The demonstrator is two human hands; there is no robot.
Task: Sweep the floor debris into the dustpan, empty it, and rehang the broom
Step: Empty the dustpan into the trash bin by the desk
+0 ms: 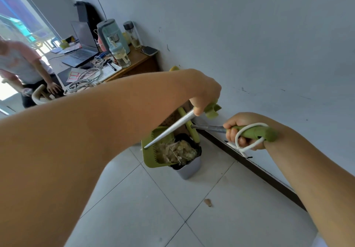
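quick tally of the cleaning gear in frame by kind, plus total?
Long-handled dustpan, held by the left hand: 1
Broom, handle gripped by the right hand: 1
Waste bin, full of debris: 1
Loose scrap on the floor tiles: 1
Total: 4

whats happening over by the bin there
A person is emptying a green dustpan over a grey bin by the wall. The left hand grips the dustpan's metal handle; the right hand grips the broom handle. The bin looks full, and one scrap lies on the floor tiles.
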